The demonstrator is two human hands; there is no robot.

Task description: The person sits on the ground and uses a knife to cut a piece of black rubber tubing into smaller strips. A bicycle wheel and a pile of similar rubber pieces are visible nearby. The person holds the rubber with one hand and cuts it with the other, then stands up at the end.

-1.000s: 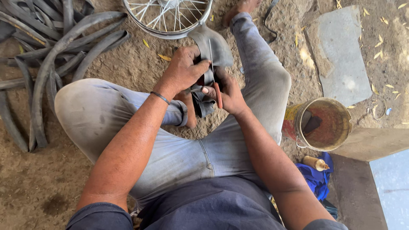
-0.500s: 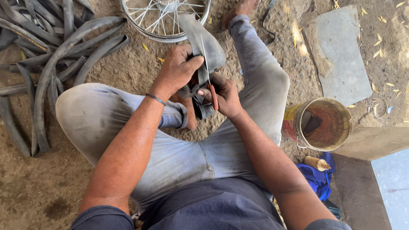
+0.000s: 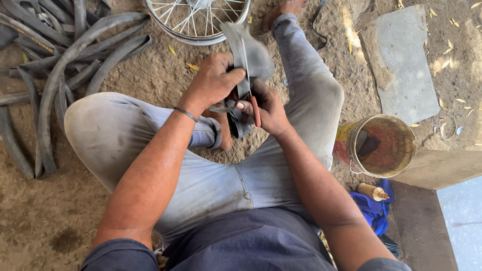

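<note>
I sit cross-legged on a dirt floor in pale jeans. My left hand (image 3: 213,83) grips a flat strip of grey rubber inner tube (image 3: 253,52), holding it up over my lap. My right hand (image 3: 268,108) is closed on a pair of scissors with a red handle (image 3: 255,110), its blades set into the rubber strip. A darker tail of the tube hangs down between my hands toward my left foot.
A spoked bicycle wheel (image 3: 198,20) lies beyond my hands. A heap of old tyres and tubes (image 3: 55,65) fills the left. A rusty yellow tin (image 3: 379,145), a small glue bottle (image 3: 372,191) on a blue cloth (image 3: 374,211) and a stone slab (image 3: 406,60) are at the right.
Both hands have lifted the rubber strip and moved up along it. The scissors have advanced along the tube.
</note>
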